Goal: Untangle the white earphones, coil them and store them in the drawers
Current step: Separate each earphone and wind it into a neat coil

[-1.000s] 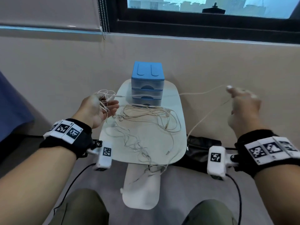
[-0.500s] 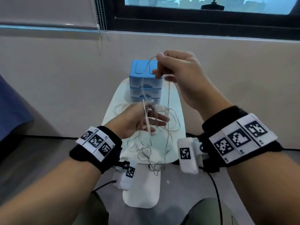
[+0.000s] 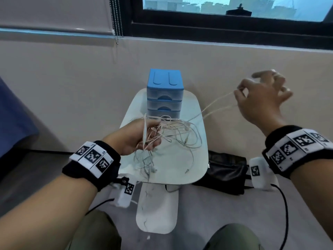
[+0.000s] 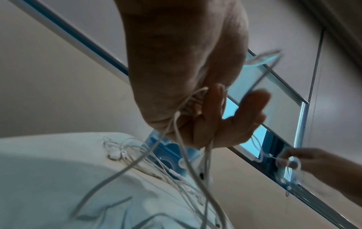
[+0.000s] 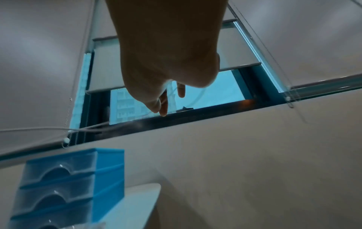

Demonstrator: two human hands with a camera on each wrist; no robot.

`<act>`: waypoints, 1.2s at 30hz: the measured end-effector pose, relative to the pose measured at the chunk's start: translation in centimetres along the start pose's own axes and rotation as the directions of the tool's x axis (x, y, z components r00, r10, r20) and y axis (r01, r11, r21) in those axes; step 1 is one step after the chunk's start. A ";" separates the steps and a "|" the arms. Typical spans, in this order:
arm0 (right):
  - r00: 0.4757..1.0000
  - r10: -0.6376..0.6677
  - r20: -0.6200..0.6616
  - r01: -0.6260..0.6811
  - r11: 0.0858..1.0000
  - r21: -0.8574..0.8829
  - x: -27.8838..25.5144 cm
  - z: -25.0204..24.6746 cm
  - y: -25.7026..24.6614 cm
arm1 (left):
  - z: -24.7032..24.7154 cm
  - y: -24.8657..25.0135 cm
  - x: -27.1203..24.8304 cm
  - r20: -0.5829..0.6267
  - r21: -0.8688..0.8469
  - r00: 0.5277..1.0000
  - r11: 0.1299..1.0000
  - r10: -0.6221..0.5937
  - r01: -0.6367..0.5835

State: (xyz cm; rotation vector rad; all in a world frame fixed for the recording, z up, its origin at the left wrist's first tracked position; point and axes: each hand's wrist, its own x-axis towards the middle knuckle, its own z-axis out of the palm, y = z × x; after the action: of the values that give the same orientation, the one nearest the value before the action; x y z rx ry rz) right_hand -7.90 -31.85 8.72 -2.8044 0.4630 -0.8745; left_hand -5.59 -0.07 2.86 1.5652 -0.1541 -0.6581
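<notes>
A tangle of white earphone cables [image 3: 173, 136] lies on the small white table [image 3: 198, 166], in front of the blue three-drawer box [image 3: 164, 92], whose drawers are closed. My left hand [image 3: 142, 138] holds a bunch of loops of the cable over the table's left side; in the left wrist view the cable [image 4: 188, 155] hangs from its fingers [image 4: 215, 111]. My right hand [image 3: 261, 98] is raised to the right of the table and pinches two strands [image 3: 219, 103] that stretch tight back to the tangle. Earbuds [image 4: 117, 153] rest on the tabletop.
A black bag [image 3: 227, 170] lies on the floor right of the table. The table's white foot [image 3: 158, 210] reaches toward my knees. A beige wall and a dark window frame [image 3: 216, 29] stand behind, a bead chain [image 3: 115, 18] hanging at the left. Blue fabric [image 3: 14, 120] sits at the far left.
My right hand has swung from above the drawers out to the right and lower, drawing two strands taut. My left hand stays over the table with the bunch of cable.
</notes>
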 end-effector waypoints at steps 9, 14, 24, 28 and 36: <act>0.794 0.280 0.539 -0.157 0.952 -0.262 -3.6 5.0 4.5 | -0.3 2.4 -0.2 -0.178 0.064 0.983 0.997 0.048 -0.037; 0.507 0.144 0.850 -0.023 0.988 -0.153 -7.1 6.5 3.0 | 0.9 2.5 -0.2 -0.158 0.050 0.986 0.997 0.061 -0.054; 0.668 -0.441 0.599 -0.289 0.589 0.755 -10.9 5.1 -9.1 | 3.3 1.3 -0.2 -0.124 0.058 0.984 0.991 0.125 -0.119; 0.659 -0.377 0.651 -0.298 0.664 0.686 -11.8 5.3 -8.9 | 3.0 0.1 -0.6 -0.233 0.058 0.966 0.993 0.110 -0.099; 0.501 -0.429 0.752 -0.187 0.795 0.577 -12.1 3.2 -5.4 | 2.1 -0.9 -0.7 -0.304 0.069 0.943 0.991 0.134 -0.118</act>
State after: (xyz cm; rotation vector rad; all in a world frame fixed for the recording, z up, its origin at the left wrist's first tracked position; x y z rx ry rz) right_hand -14.18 -22.42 1.16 -2.2356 -0.1950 0.4338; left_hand -7.47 -1.41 2.34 1.6706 -0.0360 -0.3047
